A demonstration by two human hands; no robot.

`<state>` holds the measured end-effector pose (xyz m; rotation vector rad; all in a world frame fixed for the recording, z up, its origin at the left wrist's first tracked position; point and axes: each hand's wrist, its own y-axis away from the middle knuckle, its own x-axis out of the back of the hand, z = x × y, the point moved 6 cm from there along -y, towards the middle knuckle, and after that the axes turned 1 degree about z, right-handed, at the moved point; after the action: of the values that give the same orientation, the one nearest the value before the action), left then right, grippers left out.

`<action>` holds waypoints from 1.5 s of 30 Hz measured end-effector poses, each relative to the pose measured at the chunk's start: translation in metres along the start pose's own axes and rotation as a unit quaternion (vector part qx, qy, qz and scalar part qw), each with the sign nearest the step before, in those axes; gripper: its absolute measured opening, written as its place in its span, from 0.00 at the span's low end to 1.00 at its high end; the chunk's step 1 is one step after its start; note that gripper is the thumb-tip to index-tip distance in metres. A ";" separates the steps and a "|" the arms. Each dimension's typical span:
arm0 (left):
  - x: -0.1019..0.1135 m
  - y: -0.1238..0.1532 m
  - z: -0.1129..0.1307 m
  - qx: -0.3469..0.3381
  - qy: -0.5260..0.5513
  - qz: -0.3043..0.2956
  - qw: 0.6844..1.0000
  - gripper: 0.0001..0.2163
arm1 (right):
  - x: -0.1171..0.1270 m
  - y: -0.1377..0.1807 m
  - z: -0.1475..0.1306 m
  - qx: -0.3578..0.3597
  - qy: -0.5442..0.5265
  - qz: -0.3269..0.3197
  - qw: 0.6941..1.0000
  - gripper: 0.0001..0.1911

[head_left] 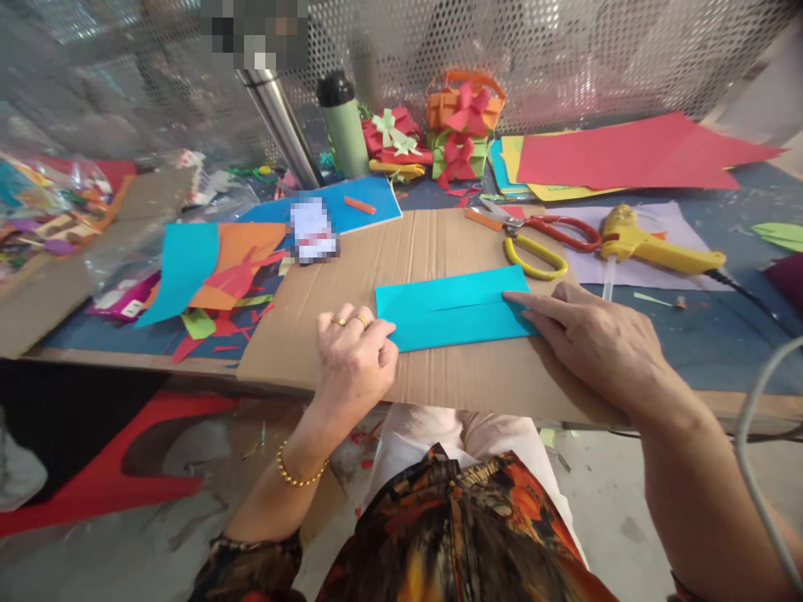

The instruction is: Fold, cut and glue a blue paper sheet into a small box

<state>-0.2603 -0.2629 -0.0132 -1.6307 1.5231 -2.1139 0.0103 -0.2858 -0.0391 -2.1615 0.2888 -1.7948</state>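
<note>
A folded piece of turquoise paper (452,311) lies flat on a brown cardboard sheet (439,380), with a slit-like line along its middle. At its left end, my left hand (357,355) has its fingers curled over the edge, thumb side on the paper. My right hand (595,347) reaches across the right end with the forefinger stretched out, its tip pressing on the paper; the other fingers are partly bent. Just beyond the paper are scissors (536,238) with one red and one yellow handle loop, blades apart.
A yellow glue gun (658,249) rests on lilac paper (687,221) at right. Behind are a red sheet stack (615,155), paper baskets with bows (465,125), a green bottle (345,125) and a metal pole (282,125). Coloured scraps (232,272) and a phone (312,230) lie left.
</note>
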 end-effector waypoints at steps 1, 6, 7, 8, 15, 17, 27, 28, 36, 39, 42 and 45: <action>0.002 0.000 0.001 0.000 0.000 -0.002 1.000 0.11 | 0.000 0.000 0.000 0.001 0.000 0.001 1.000 0.25; 0.009 0.004 0.012 -0.028 0.046 -0.022 0.998 0.11 | 0.001 0.000 0.000 0.000 0.000 -0.005 1.000 0.25; 0.010 0.006 0.014 -0.031 0.050 -0.023 0.998 0.11 | 0.001 0.000 -0.001 -0.002 0.002 -0.008 1.000 0.25; 0.011 0.008 0.015 -0.031 0.050 -0.024 0.998 0.10 | 0.002 -0.001 -0.001 -0.003 0.006 -0.011 1.000 0.25; 0.010 0.019 0.018 -0.024 0.032 -0.014 0.999 0.05 | 0.006 0.000 -0.006 -0.001 0.046 -0.024 0.999 0.24; 0.009 0.019 0.018 -0.023 0.027 -0.009 0.999 0.06 | 0.006 0.000 -0.007 0.000 0.054 -0.024 0.998 0.24; 0.006 0.024 0.016 -0.005 0.055 0.011 0.998 0.06 | 0.006 -0.002 -0.008 -0.014 0.057 -0.030 0.998 0.23; 0.006 0.023 0.016 -0.004 0.053 0.011 0.999 0.06 | 0.005 -0.001 -0.008 -0.011 0.055 -0.027 0.998 0.23; 0.008 0.017 0.018 -0.022 0.026 -0.002 0.999 0.05 | 0.001 -0.001 -0.003 0.005 0.011 -0.006 1.000 0.25; 0.007 0.015 0.018 -0.024 0.034 -0.013 0.999 0.07 | 0.002 -0.002 -0.004 -0.002 0.005 -0.009 1.000 0.24; 0.005 0.009 0.022 -0.031 0.018 -0.030 0.999 0.15 | 0.003 -0.003 -0.006 -0.008 0.004 -0.011 1.000 0.23; -0.001 0.002 0.029 -0.056 -0.038 -0.060 0.996 0.29 | 0.004 -0.004 -0.006 -0.019 0.007 -0.012 1.000 0.22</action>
<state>-0.2382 -0.2821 -0.0165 -1.8615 1.5857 -2.0312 0.0047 -0.2842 -0.0334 -2.1881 0.3022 -1.8325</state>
